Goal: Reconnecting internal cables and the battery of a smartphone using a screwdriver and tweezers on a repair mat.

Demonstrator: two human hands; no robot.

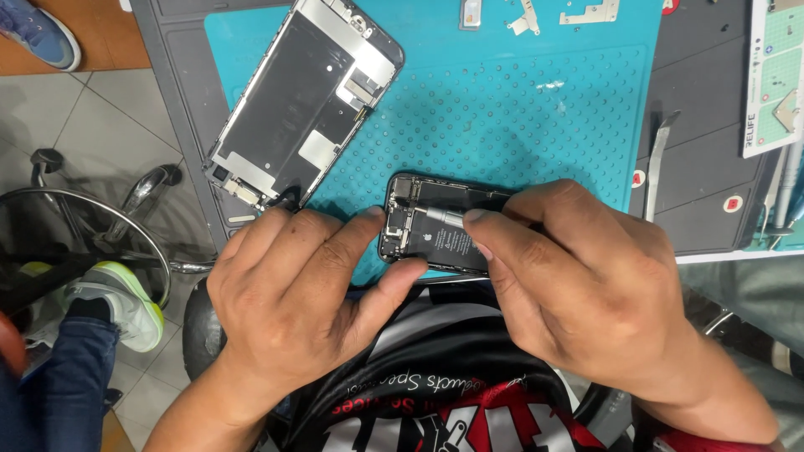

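Observation:
An opened phone body (435, 234) with its black battery and circuit board showing lies at the near edge of a teal work mat (519, 117). My left hand (293, 293) clasps the phone's left end, index finger above and thumb below. My right hand (586, 285) pinches a small silver screwdriver (442, 218) whose tip points at the board at the phone's left end. The detached screen panel (301, 100) lies face down at the mat's upper left, tilted.
Small metal brackets (586, 12) and a tiny part (471, 12) lie at the mat's far edge. A metal pry tool (656, 163) rests to the right on the dark desk. A white screw chart (775, 75) sits far right. A stool frame (92, 218) stands left, below the desk.

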